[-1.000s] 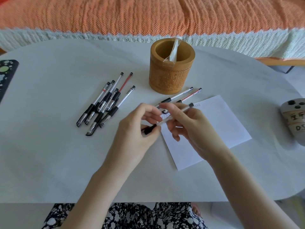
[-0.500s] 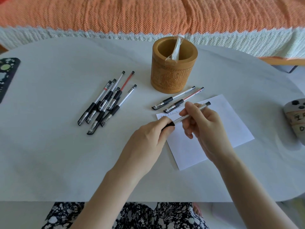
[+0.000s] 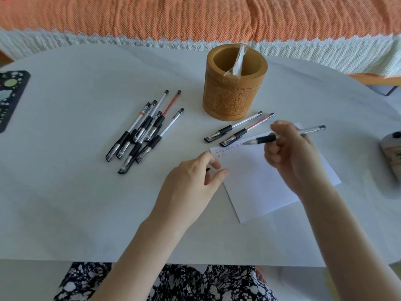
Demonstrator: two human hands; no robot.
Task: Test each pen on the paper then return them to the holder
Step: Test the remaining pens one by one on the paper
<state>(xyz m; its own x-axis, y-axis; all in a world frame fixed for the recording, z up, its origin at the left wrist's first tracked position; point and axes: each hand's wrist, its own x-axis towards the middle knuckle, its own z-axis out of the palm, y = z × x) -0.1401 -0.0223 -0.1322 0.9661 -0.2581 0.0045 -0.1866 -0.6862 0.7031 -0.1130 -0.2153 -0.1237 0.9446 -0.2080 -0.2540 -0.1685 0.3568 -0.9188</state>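
My right hand [image 3: 293, 157] grips an uncapped clear pen [image 3: 263, 139] with a black grip, its tip pointing left over the top edge of the white paper [image 3: 258, 187]. Small marks run along the paper's top left. My left hand [image 3: 193, 181] rests by the paper's left edge, fingers curled around a small black cap [image 3: 208, 169], mostly hidden. Two capped pens [image 3: 235, 128] lie between the paper and the carved bamboo holder [image 3: 234, 98]. A pile of several capped pens [image 3: 143, 131] lies to the left.
A crumpled clear wrapper [image 3: 236, 61] sticks out of the holder. A dark patterned case [image 3: 10, 94] sits at the white table's left edge, a pale rounded object [image 3: 392, 153] at the right edge. An orange blanket [image 3: 195, 16] lies beyond the table.
The hands have pulled apart: the cap came off in my left hand, which dropped to the paper's left edge. My right hand carried the bare pen rightwards over the paper.
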